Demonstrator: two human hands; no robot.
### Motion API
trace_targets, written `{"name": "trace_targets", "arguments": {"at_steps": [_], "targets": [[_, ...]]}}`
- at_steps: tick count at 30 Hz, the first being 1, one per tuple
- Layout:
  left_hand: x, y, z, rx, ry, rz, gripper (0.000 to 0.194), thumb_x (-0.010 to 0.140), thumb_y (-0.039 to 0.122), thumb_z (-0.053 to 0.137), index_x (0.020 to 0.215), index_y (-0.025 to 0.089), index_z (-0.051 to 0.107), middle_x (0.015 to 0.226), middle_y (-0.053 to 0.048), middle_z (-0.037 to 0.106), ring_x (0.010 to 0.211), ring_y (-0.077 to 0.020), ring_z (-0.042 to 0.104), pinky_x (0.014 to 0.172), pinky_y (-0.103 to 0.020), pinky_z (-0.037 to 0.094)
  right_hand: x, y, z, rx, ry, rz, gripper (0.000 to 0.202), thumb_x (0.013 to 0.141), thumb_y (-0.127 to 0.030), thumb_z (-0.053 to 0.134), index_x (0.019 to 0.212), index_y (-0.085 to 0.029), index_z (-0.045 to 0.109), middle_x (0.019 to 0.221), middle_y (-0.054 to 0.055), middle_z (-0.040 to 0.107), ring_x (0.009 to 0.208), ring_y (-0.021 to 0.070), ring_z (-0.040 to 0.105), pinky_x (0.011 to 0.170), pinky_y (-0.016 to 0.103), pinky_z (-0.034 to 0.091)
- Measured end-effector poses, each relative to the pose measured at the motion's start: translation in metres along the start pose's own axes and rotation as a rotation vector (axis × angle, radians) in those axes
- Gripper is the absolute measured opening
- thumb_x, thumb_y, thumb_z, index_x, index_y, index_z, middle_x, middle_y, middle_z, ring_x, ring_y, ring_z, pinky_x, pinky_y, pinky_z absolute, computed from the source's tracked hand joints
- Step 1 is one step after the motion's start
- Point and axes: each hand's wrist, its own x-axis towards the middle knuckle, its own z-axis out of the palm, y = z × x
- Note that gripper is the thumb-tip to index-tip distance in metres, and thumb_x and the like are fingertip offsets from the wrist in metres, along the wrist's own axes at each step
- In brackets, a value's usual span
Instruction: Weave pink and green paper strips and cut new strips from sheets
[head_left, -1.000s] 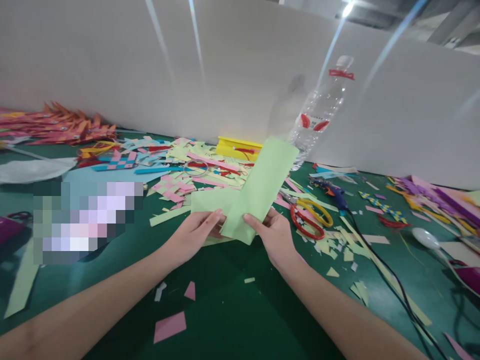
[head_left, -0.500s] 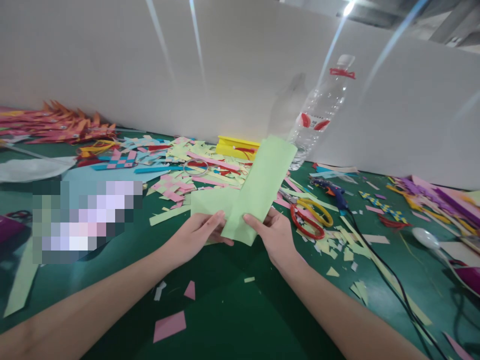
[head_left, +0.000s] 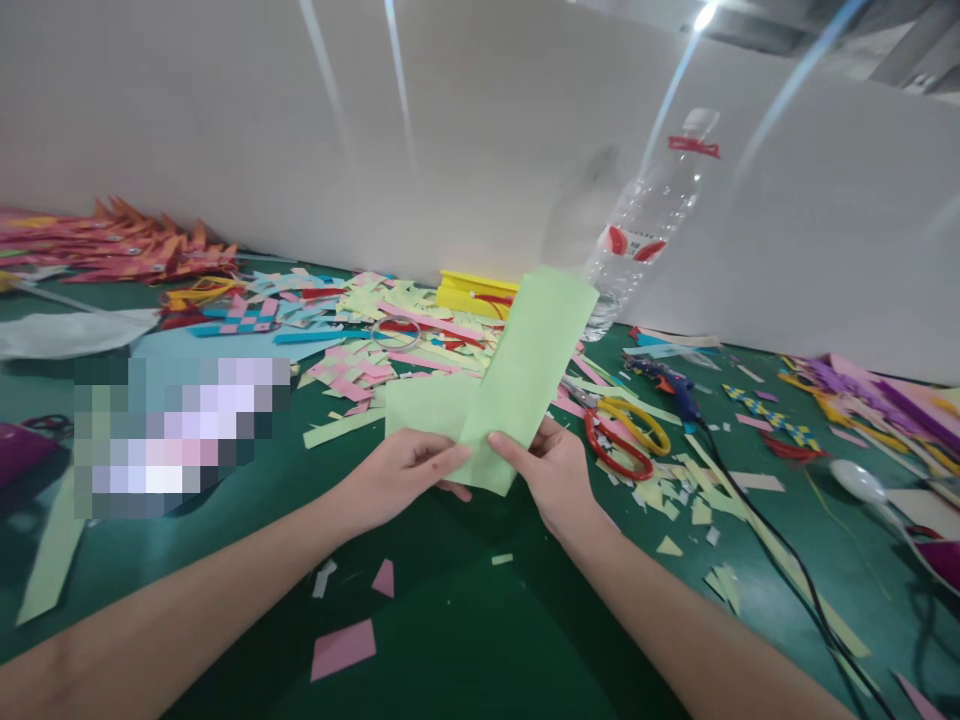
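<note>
A light green paper (head_left: 536, 370) is held up in front of me, with one long upright part slanting to the right and a wider part (head_left: 427, 405) behind it on the left. My left hand (head_left: 412, 470) pinches the paper near its lower left edge, thumb pointing right. My right hand (head_left: 551, 465) grips the lower right edge, its thumb on the front face and its fingers behind. Where the two parts of the paper meet is partly covered by the front part and my fingers.
Scissors (head_left: 619, 440) with red and yellow handles lie right of the paper. Beyond are a glue gun (head_left: 675, 390) with a black cord, a plastic bottle (head_left: 645, 225), a yellow piece (head_left: 476, 293), paper scraps (head_left: 341, 375) and a white spoon (head_left: 859, 482).
My left thumb has moved right, onto the lower edge of the upright green part. The view has shifted slightly. My right hand keeps its grip.
</note>
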Motion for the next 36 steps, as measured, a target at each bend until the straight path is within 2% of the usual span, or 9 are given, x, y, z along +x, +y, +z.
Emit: {"name": "trace_targets", "arguments": {"at_steps": [4, 10, 16, 20, 24, 28, 31, 36], "targets": [[0.0, -0.002, -0.002, 0.277, -0.073, 0.051, 0.041, 0.078, 0.054, 0.06, 0.076, 0.015, 0.073, 0.067, -0.004, 0.071, 0.052, -0.0156, 0.058, 0.044, -0.022, 0.034, -0.005, -0.004, 0.004, -0.04, -0.024, 0.022, 0.036, 0.06, -0.036, 0.081, 0.089, -0.02, 0.069, 0.092, 0.005, 0.076, 0.084, 0.026, 0.072, 0.07, 0.038, 0.061], [0.0, -0.005, -0.003, 0.379, -0.086, 0.039, 0.043, 0.081, 0.054, 0.056, 0.073, 0.015, 0.073, 0.068, -0.006, 0.074, 0.041, -0.01, 0.041, 0.042, -0.022, 0.026, -0.008, -0.006, 0.007, -0.054, -0.027, 0.0, 0.034, 0.059, -0.035, 0.081, 0.087, -0.02, 0.069, 0.089, 0.005, 0.077, 0.082, 0.0254, 0.072, 0.069, 0.038, 0.06], [0.001, -0.003, -0.003, 0.357, -0.022, 0.033, 0.036, 0.081, 0.049, 0.059, 0.073, 0.017, 0.073, 0.066, -0.004, 0.074, 0.045, -0.0122, 0.051, 0.043, -0.021, 0.029, -0.008, -0.006, 0.006, -0.101, -0.093, -0.053, 0.037, 0.068, -0.04, 0.075, 0.098, -0.021, 0.066, 0.095, 0.005, 0.075, 0.088, 0.0232, 0.07, 0.073, 0.035, 0.058], [0.003, -0.001, -0.005, 0.261, 0.027, 0.043, 0.035, 0.079, 0.049, 0.062, 0.066, 0.017, 0.071, 0.063, -0.004, 0.074, 0.052, -0.0158, 0.062, 0.046, -0.021, 0.038, -0.009, -0.005, 0.004, -0.341, -0.147, -0.131, 0.036, 0.078, -0.045, 0.066, 0.104, -0.021, 0.061, 0.097, 0.006, 0.07, 0.083, 0.0197, 0.065, 0.068, 0.032, 0.053], [0.005, -0.002, -0.007, 0.141, 0.046, 0.052, 0.034, 0.079, 0.046, 0.065, 0.064, 0.016, 0.069, 0.063, -0.005, 0.073, 0.06, -0.0178, 0.068, 0.057, -0.024, 0.05, -0.011, -0.004, 0.005, -0.489, -0.228, -0.112, 0.03, 0.082, -0.046, 0.06, 0.095, -0.018, 0.059, 0.072, 0.001, 0.063, 0.06, 0.014, 0.055, 0.053, 0.026, 0.044], [0.006, -0.004, -0.007, 0.053, 0.022, 0.024, 0.028, 0.08, 0.04, 0.067, 0.068, 0.014, 0.07, 0.063, -0.005, 0.073, 0.063, -0.0178, 0.07, 0.063, -0.025, 0.054, -0.011, -0.003, 0.007, -0.439, -0.262, -0.073, 0.024, 0.083, -0.04, 0.061, 0.088, -0.018, 0.054, 0.053, -0.006, 0.051, 0.048, 0.0104, 0.048, 0.049, 0.023, 0.038], [0.006, -0.005, -0.006, 0.008, 0.023, 0.008, 0.027, 0.081, 0.037, 0.066, 0.068, 0.014, 0.071, 0.061, -0.005, 0.072, 0.061, -0.0175, 0.07, 0.064, -0.025, 0.055, -0.011, -0.004, 0.007, -0.374, -0.266, -0.085, 0.022, 0.085, -0.04, 0.059, 0.085, -0.019, 0.053, 0.051, -0.007, 0.049, 0.046, 0.0085, 0.045, 0.047, 0.022, 0.034], [0.007, -0.004, -0.005, -0.041, 0.033, 0.01, 0.022, 0.08, 0.035, 0.068, 0.076, 0.013, 0.073, 0.067, -0.005, 0.074, 0.061, -0.0163, 0.07, 0.065, -0.024, 0.056, -0.012, -0.005, 0.008, -0.247, -0.249, -0.042, 0.024, 0.084, -0.042, 0.06, 0.093, -0.019, 0.056, 0.048, -0.009, 0.047, 0.042, 0.0064, 0.039, 0.042, 0.019, 0.03]]}}
